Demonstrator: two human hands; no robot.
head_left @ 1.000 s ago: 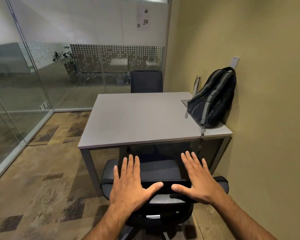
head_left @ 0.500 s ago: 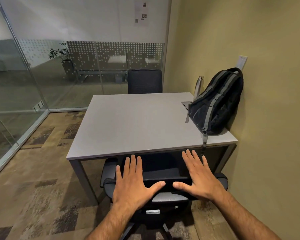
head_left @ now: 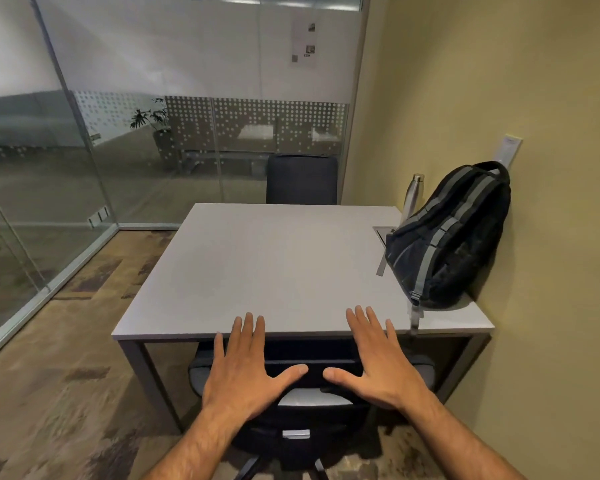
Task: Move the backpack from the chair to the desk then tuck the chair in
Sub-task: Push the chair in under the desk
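The black and grey backpack stands on the right side of the grey desk, leaning against the yellow wall. The dark office chair sits at the desk's near edge, its seat mostly under the top. My left hand and my right hand lie flat on the top of the chair's backrest, fingers spread and pointing toward the desk, fingertips over its front edge.
A metal bottle stands behind the backpack. A second dark chair is at the desk's far side. A glass wall runs along the left, the yellow wall close on the right. Patterned carpet lies to the left.
The chair has rolled forward under the desk with both hands flat on its backrest. My view has come closer to the desk.
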